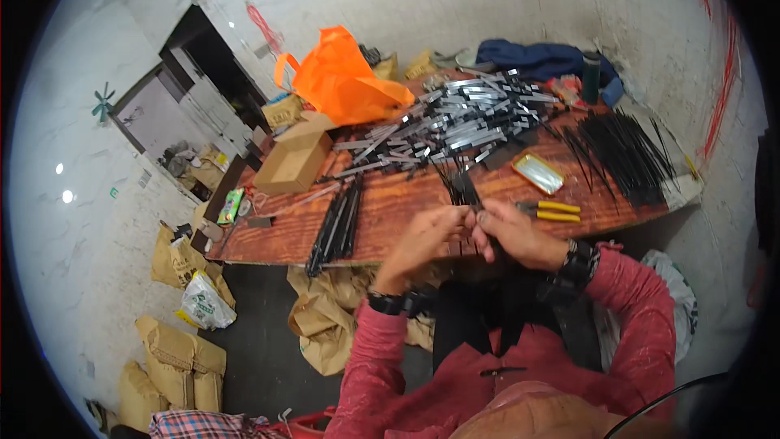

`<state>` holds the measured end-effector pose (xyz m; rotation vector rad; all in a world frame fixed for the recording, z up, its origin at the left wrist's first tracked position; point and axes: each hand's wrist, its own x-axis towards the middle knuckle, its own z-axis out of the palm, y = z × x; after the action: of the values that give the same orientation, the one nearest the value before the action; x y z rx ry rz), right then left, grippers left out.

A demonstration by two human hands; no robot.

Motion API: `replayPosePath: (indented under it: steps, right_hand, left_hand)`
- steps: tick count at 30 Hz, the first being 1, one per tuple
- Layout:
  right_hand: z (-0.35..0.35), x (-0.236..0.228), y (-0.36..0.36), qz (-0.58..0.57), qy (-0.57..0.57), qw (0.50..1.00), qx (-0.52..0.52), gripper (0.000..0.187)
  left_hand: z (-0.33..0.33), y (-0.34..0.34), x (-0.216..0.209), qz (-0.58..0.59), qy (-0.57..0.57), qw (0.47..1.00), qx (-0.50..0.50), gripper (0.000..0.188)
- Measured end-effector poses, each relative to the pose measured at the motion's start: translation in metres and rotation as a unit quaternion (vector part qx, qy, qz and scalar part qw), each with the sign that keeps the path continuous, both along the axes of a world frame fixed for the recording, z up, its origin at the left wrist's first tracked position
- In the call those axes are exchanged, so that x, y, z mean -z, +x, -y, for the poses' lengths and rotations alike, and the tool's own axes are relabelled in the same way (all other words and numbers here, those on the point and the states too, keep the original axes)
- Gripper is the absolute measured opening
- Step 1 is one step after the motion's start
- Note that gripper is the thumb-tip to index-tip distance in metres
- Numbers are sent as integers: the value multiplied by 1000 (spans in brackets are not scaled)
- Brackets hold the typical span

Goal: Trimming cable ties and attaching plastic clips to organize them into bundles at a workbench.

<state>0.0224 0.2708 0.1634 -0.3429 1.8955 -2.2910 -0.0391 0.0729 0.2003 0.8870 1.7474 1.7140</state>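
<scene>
My left hand (443, 229) and my right hand (517, 232) meet over the near edge of the table, fingers closed together. Whatever they pinch is too small and covered to make out. Just beyond the fingertips, thin black strips (459, 183) lie on the table, partly hidden by my hands. Pliers with yellow handles (558, 211) rest right of my right hand. A small gold-rimmed tray (538, 174) with a shiny inside sits behind them. Further left is a bundle of long black strips (335, 226), its ends over the table's edge.
A large heap of silver and black strips (479, 114) covers the table's back. Thin black rods (630, 154) are stacked at right, near a dark green bottle (591, 77). An open cardboard box (294, 164) and orange bag (337, 77) stand left. Brown paper sacks (321, 321) lie below.
</scene>
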Motion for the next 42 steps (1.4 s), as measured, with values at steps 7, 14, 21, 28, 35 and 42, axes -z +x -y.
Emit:
replayPosePath:
  steps: [7, 14, 21, 28, 35, 42]
  right_hand:
    - [18, -19, 0, 37, 33, 994, -95, 25]
    - [15, -23, 4, 58, -7, 993, -106, 29]
    - [20, -25, 3, 31, -19, 995, -97, 31]
    - [17, -33, -4, -32, -57, 997, -48, 30]
    - [34, -43, 5, -3, -48, 988, -149, 27]
    - [9, -26, 12, -38, -122, 988, -83, 29]
  left_hand:
    - [-4, -1, -22, -120, 76, 972, -185, 32]
    - [-20, -5, -5, -23, 130, 989, -61, 34]
    - [-5, 12, -6, -110, 291, 937, -160, 39]
    - [63, 17, 58, -25, -15, 980, -198, 36]
    - [1, 2, 122, 27, 31, 997, -66, 27]
    - [-21, -7, 56, 54, -5, 998, 17, 28]
